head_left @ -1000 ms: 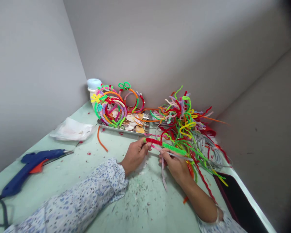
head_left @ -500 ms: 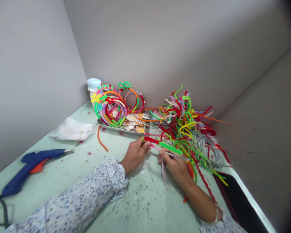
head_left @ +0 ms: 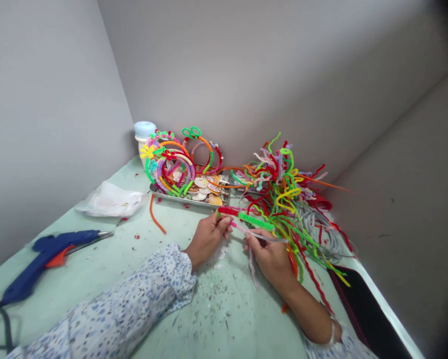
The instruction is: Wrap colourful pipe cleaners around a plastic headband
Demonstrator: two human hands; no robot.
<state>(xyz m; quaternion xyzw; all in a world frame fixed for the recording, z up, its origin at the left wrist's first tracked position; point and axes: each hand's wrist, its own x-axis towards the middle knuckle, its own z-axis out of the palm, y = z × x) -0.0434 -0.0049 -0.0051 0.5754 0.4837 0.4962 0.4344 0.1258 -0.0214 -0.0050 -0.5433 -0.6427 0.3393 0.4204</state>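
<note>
My left hand (head_left: pixel 208 236) is closed on the end of a headband (head_left: pixel 246 218) wrapped in red and green pipe cleaner, held just above the pale green table (head_left: pixel 108 259). My right hand (head_left: pixel 269 257) pinches a pale pink pipe cleaner (head_left: pixel 251 259) beside the headband; its loose end trails down toward me. Both hands sit at the near edge of a heap of loose coloured pipe cleaners (head_left: pixel 284 189).
A metal tray (head_left: pixel 188 198) at the back holds finished wrapped headbands (head_left: pixel 175 159) and shells. A white jar (head_left: pixel 143 133) stands behind it. A blue glue gun (head_left: pixel 44 257) and a plastic bag (head_left: pixel 110 199) lie at left. Grey bare headbands (head_left: pixel 321 224) lie at right, near a dark object (head_left: pixel 362 309).
The headband has shifted slightly left and up between my hands. Both hands stay in nearly the same place.
</note>
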